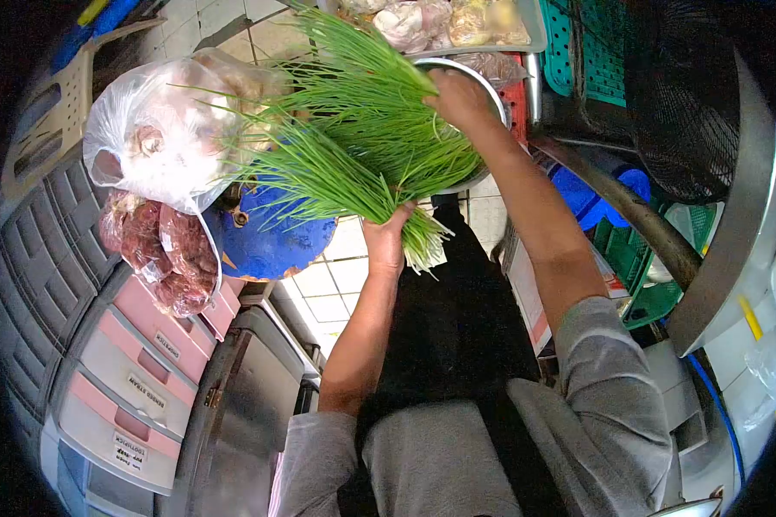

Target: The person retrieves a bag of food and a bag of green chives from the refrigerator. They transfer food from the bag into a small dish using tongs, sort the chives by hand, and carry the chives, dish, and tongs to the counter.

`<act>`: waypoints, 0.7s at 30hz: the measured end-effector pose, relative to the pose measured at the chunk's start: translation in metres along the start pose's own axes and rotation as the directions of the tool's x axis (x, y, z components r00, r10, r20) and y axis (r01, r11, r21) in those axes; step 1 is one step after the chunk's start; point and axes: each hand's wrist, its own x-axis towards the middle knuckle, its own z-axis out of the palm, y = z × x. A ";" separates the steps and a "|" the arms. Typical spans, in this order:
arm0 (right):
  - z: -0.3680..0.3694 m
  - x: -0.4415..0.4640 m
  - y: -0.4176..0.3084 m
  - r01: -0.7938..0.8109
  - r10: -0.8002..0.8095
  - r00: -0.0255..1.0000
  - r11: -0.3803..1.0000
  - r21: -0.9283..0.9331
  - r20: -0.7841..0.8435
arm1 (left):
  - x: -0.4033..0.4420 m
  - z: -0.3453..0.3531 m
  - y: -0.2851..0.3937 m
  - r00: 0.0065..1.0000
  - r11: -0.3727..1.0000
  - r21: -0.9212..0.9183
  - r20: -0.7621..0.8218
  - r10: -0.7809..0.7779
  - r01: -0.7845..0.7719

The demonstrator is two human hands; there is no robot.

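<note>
My left hand (386,238) is closed around the lower part of a bunch of spring onions (332,179), whose white root ends point down toward my apron. Farther up, my right hand (462,99) grips the root end of a second bunch of spring onions (362,67), its fingers partly hidden. The long green leaves of both bunches fan out to the left. More green stalks lie between the two hands, over a round metal bowl (497,93) that shows only in part.
A clear plastic bag (177,129) with pale contents rests on the left, above wrapped dark red bundles (165,250). Beside them is a round blue surface (284,233). Labelled drawers (138,392) stand lower left; a tray of bagged food (539,34) is at the top. Green baskets (655,302) are at right.
</note>
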 end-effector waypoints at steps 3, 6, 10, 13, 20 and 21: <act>-0.010 0.012 0.010 0.328 -0.334 0.939 0.942 0.076 0.084 | 0.001 -0.004 -0.004 1.000 1.000 0.001 0.029 0.012 -0.012; -0.018 0.012 0.035 0.167 -0.185 0.966 0.980 0.107 0.184 | -0.002 -0.004 -0.005 1.000 1.000 0.016 0.016 -0.010 0.010; -0.017 -0.001 0.042 0.150 -0.152 0.987 0.988 0.046 0.045 | 0.000 -0.002 -0.003 1.000 1.000 0.002 0.003 0.011 -0.011; -0.008 -0.007 0.055 -0.067 0.066 0.998 0.998 0.015 0.019 | 0.001 -0.003 -0.002 1.000 1.000 -0.004 -0.007 0.005 -0.005; -0.023 -0.018 0.040 -0.187 0.205 0.969 0.973 0.132 -0.137 | 0.005 -0.005 0.000 0.999 0.999 -0.009 -0.011 -0.041 0.041; -0.018 -0.016 0.043 -0.141 0.173 0.971 0.971 0.191 -0.164 | 0.005 -0.003 -0.001 0.999 0.999 -0.013 -0.003 -0.032 0.032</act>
